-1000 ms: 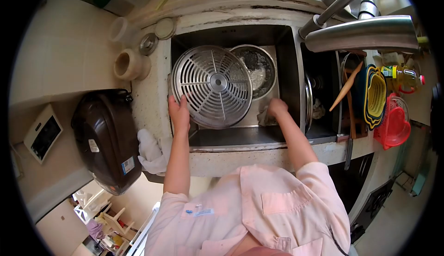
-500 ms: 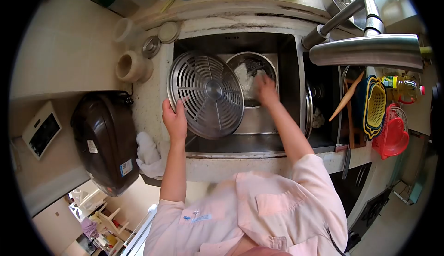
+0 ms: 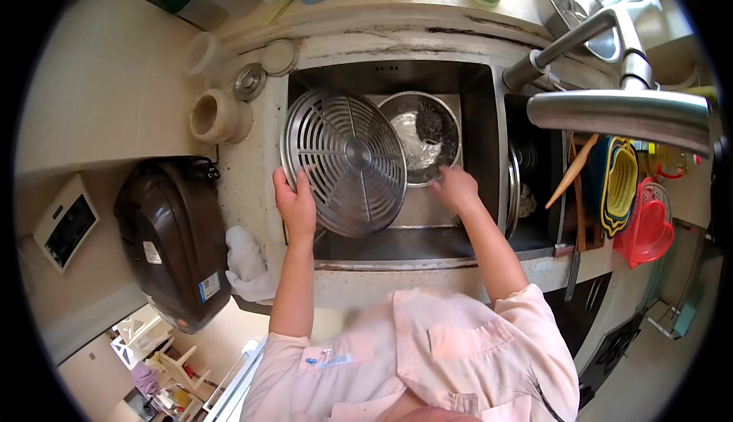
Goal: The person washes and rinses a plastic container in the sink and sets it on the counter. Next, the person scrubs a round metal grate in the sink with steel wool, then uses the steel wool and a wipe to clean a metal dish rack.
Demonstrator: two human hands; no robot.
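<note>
My left hand (image 3: 296, 202) grips the left edge of a round metal steamer rack (image 3: 357, 155) with curved slots, thumb on top. The rack is tilted over the left part of the sink (image 3: 427, 237) and covers part of a metal bowl (image 3: 456, 144). My right hand (image 3: 458, 188) is closed at the bowl's near rim, its fingertips partly hidden. Inside the bowl lies a dark steel wool scrubber (image 3: 431, 123), with shiny water around it.
A metal faucet (image 3: 618, 117) reaches over the right side. Colanders (image 3: 620, 182) and a red basket (image 3: 649, 223) stand at the right. A stone mortar (image 3: 206, 117), a white cloth (image 3: 246, 262) and a dark brown appliance (image 3: 172, 235) are at the left.
My right hand has drawn back from inside the bowl to its near rim, and the steel wool now shows in the bowl. My left hand still holds the rack.
</note>
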